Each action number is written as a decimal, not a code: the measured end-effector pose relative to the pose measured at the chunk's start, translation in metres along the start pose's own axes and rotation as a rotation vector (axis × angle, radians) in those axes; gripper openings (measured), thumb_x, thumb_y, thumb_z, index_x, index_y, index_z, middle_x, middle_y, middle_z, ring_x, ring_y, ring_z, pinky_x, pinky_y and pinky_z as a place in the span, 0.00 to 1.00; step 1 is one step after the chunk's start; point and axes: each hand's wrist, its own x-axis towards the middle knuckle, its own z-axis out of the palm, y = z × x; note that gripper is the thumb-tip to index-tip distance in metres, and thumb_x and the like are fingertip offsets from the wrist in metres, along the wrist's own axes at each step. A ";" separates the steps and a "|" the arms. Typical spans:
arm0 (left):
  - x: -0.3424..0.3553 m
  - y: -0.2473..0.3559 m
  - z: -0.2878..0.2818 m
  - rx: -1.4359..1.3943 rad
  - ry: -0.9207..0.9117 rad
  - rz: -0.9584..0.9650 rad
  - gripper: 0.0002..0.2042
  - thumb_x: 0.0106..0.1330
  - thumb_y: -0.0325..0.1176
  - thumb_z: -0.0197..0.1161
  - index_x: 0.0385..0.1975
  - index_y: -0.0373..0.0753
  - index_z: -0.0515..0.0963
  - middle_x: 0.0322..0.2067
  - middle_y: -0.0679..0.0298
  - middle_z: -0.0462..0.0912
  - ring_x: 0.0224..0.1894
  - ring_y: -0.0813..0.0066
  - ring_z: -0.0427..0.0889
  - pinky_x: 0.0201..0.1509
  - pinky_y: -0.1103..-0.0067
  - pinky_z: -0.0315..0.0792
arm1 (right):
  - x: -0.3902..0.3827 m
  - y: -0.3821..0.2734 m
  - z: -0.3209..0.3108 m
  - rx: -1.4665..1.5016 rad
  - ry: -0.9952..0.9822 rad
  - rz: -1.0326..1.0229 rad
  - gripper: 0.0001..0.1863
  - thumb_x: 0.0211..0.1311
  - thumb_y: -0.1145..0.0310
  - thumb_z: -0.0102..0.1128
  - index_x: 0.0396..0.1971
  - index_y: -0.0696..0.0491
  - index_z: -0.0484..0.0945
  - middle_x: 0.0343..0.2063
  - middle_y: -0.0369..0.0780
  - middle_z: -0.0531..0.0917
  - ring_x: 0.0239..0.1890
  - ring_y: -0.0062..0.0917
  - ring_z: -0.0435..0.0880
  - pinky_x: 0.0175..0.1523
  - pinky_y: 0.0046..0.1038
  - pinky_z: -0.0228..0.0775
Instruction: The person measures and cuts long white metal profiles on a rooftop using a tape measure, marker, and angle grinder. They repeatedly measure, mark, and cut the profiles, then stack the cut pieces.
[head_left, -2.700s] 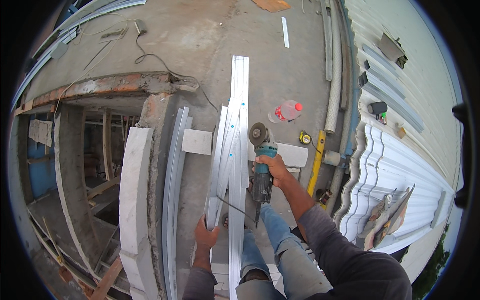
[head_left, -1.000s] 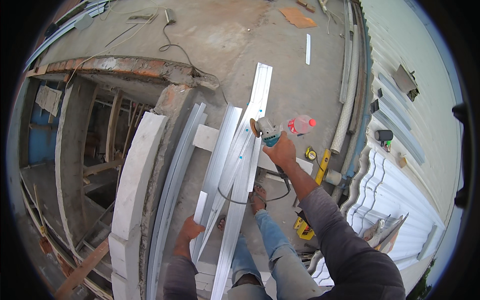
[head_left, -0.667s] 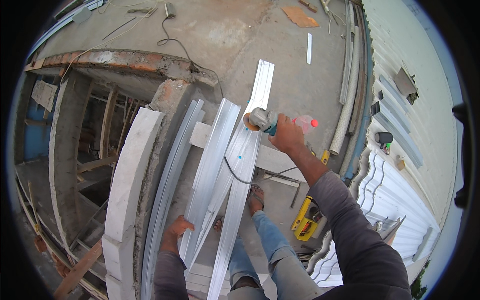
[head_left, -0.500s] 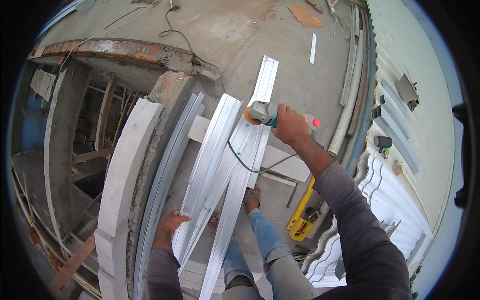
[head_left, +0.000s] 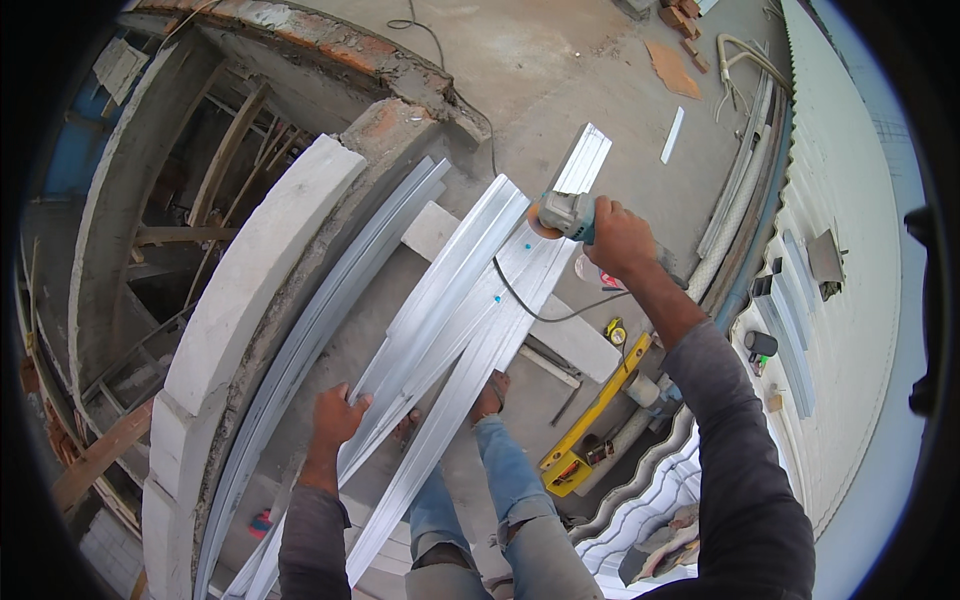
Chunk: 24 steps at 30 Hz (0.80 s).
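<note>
My right hand [head_left: 622, 236] grips an angle grinder [head_left: 566, 215] with a teal body and an orange-brown disc, held over galvanised metal channels [head_left: 438, 292] near the upper end of one. My left hand [head_left: 338, 420] has its fingers on the edge of that channel at the lower left. Crossed flat profiles [head_left: 545, 270] with blue dots lie beside it. A dark cord [head_left: 537, 316] runs over them. A bottle is mostly hidden behind my right hand. My feet [head_left: 490, 392] show between and beside the profiles.
An open shaft [head_left: 160, 280] with timber braces lies left, edged by pale blocks [head_left: 220, 320] and more channels [head_left: 330, 315]. A tape measure [head_left: 615, 332], yellow level [head_left: 590, 415] and pipes [head_left: 720, 240] lie right, beside corrugated sheeting [head_left: 840, 290]. Bricks [head_left: 685, 30] lie at the back.
My right hand has swung the grinder from upright to sideways at the channel. My left hand has moved left with the channel. The view has turned, shifting the scene.
</note>
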 end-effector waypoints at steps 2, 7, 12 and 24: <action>-0.002 0.002 0.000 0.002 -0.001 -0.026 0.23 0.60 0.45 0.78 0.26 0.29 0.76 0.24 0.38 0.80 0.27 0.38 0.81 0.33 0.56 0.72 | 0.005 0.001 -0.003 -0.021 -0.005 -0.025 0.31 0.51 0.62 0.79 0.51 0.56 0.72 0.45 0.48 0.85 0.47 0.44 0.89 0.51 0.41 0.84; -0.003 0.006 -0.002 0.028 -0.010 -0.062 0.23 0.61 0.45 0.77 0.27 0.29 0.77 0.25 0.38 0.80 0.28 0.36 0.81 0.34 0.56 0.73 | 0.013 0.003 -0.009 -0.050 -0.015 -0.058 0.29 0.52 0.64 0.78 0.50 0.56 0.73 0.45 0.47 0.85 0.47 0.44 0.89 0.51 0.41 0.84; -0.003 0.003 0.002 0.008 0.021 -0.043 0.23 0.61 0.45 0.77 0.27 0.29 0.77 0.25 0.38 0.79 0.28 0.37 0.78 0.35 0.55 0.72 | 0.017 0.005 -0.010 -0.059 -0.020 -0.075 0.28 0.51 0.65 0.77 0.49 0.56 0.73 0.44 0.47 0.85 0.46 0.44 0.89 0.52 0.41 0.84; -0.006 0.006 0.001 -0.006 0.027 -0.056 0.23 0.61 0.45 0.77 0.26 0.29 0.75 0.23 0.39 0.76 0.24 0.40 0.75 0.34 0.56 0.71 | 0.019 0.009 -0.008 -0.052 0.024 -0.123 0.29 0.47 0.66 0.79 0.48 0.55 0.72 0.43 0.50 0.85 0.44 0.48 0.89 0.50 0.45 0.84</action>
